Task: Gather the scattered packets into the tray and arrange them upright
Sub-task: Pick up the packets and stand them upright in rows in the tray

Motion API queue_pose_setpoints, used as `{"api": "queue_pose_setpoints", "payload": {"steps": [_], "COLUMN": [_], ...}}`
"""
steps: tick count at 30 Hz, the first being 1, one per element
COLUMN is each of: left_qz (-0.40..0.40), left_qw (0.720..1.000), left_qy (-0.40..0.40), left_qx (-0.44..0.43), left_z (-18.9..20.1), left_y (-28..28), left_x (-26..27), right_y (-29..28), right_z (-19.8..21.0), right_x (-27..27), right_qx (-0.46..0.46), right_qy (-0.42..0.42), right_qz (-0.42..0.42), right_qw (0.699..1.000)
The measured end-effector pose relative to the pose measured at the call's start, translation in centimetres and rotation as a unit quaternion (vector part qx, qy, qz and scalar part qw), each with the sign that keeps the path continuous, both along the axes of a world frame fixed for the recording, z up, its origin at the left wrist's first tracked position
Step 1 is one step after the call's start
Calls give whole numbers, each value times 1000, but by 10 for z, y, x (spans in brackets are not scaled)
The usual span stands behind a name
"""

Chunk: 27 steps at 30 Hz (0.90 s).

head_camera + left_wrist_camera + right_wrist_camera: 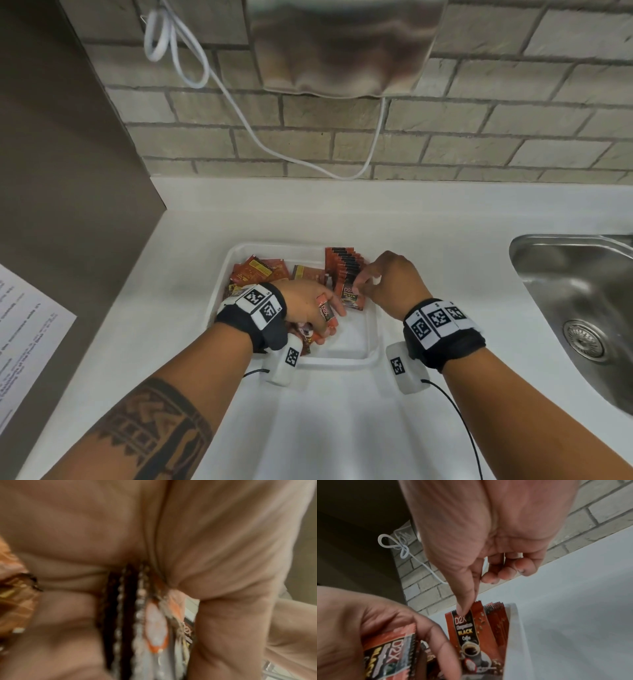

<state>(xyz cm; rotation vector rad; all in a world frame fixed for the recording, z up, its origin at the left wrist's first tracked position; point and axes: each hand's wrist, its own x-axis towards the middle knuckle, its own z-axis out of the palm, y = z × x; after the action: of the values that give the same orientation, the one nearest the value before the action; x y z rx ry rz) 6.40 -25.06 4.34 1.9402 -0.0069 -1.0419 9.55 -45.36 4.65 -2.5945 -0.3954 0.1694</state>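
Note:
A white tray (pixel 372 346) sits on the counter in the head view. A row of red-brown coffee packets (pixel 344 265) stands upright along its right back side. Loose packets (pixel 260 270) lie flat at its back left. My right hand (pixel 359 286) pinches the top edge of the front upright packet (pixel 467 627), with its other fingers curled. My left hand (pixel 325 322) is just left of that row and grips a small bundle of packets (pixel 324 312). The left wrist view shows that bundle's edges (pixel 137 628) squeezed against the palm. More packets under my left wrist are mostly hidden.
A steel sink (pixel 575 308) lies at the right of the white counter (pixel 445 240). A printed sheet (pixel 27 342) lies at the left edge beside a brown side panel. A white cable (pixel 239 113) hangs on the brick wall behind.

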Motion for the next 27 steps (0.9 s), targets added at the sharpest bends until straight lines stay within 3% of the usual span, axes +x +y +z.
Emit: {"api": "queue_pose_setpoints", "payload": {"steps": [13, 27], "left_qz": [-38, -39], "left_qw": [996, 997], "left_qy": [11, 11], "left_qx": [80, 71], "left_z": [-12, -15], "left_y": [-25, -25], "left_x": [18, 22], "right_y": [5, 4], "right_z": [-12, -10], "right_x": [9, 10], "right_qx": [-21, 13], "right_qy": [8, 11], "right_qz": [5, 0], "right_qw": [1000, 1000]}}
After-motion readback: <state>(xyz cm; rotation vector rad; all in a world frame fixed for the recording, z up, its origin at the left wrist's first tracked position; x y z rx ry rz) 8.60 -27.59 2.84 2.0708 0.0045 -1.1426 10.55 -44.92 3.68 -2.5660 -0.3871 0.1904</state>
